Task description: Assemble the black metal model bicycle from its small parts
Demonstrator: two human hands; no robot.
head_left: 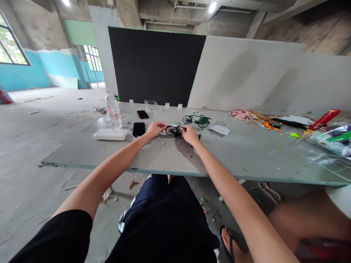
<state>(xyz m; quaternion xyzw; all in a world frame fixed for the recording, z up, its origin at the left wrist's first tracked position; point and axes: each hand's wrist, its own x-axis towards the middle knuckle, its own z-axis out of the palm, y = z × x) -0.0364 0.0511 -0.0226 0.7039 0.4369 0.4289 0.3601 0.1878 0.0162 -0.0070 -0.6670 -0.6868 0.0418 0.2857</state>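
A small black model bicycle (172, 130) is held between my two hands just above the grey table. My left hand (155, 129) pinches at the rim of its spoked wheel, on the left side. On the right, my right hand (189, 134) is closed on the frame end, and its fingers hide part of the model. Just behind stands a finished-looking green model bicycle (196, 119), upright on the tabletop, touched by neither hand.
Left of my hands lie a black phone (139, 129), another phone (142, 114) and a white power strip (109, 134). A plastic bottle (112, 111) stands behind the strip. Crumpled paper (220, 129) and craft clutter lie right. A person's leg (298, 219) is beside me.
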